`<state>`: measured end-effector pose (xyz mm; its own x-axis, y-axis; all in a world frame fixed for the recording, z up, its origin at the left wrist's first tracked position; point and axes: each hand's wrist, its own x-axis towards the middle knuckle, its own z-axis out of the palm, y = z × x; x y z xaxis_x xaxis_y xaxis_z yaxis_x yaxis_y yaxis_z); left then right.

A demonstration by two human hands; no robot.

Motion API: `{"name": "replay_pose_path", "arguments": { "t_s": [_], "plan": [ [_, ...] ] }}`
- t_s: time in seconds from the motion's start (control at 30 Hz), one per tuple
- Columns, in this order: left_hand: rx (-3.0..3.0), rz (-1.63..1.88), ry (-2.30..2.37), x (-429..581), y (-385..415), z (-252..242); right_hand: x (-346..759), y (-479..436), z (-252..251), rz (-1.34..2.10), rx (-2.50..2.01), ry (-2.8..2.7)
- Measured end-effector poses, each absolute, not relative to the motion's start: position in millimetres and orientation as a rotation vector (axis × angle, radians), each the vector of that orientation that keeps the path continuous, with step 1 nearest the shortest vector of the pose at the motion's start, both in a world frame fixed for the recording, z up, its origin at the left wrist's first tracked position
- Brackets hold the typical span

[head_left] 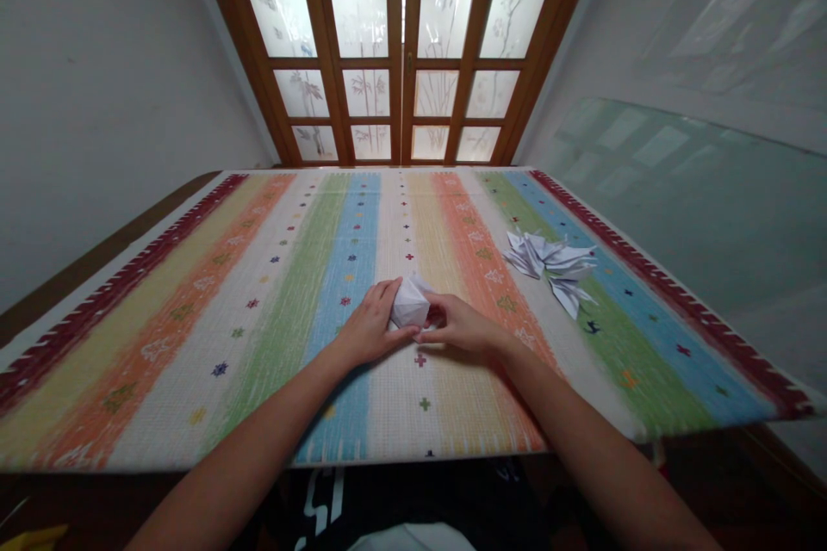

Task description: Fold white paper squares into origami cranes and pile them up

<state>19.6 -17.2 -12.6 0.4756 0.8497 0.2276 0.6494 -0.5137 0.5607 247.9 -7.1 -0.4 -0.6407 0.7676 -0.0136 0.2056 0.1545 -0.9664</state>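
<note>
Between my two hands, over the middle of the striped tablecloth, is a partly folded sheet of white paper point(410, 302) with creased facets. My left hand point(373, 324) grips its left side, fingers along the upper edge and thumb across the lower front. On the right side, my right hand point(460, 324) pinches the paper between thumb and fingers near its lower right corner. Part of the paper is hidden behind the fingers. Off to the right lies a small pile of folded white paper cranes point(549, 265), touching neither hand.
A striped, patterned tablecloth point(271, 344) covers the wide table. Wooden double doors point(404, 52) with frosted panes stand beyond the far edge. A pale glass panel point(685, 215) leans on the right wall. The table's near edge is close to my body.
</note>
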Motion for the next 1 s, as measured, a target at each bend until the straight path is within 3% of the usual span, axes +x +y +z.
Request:
{"name": "replay_pose_path", "arguments": {
  "t_s": [0.43,1.0],
  "plan": [
    [2.347,0.668,1.283,20,-19,-10,241,-14,2,1.046,-1.004,-2.197],
    [2.355,0.689,1.295,21,-19,-5,234,-10,-3,0.928,-1.01,-2.034]
  ]
}}
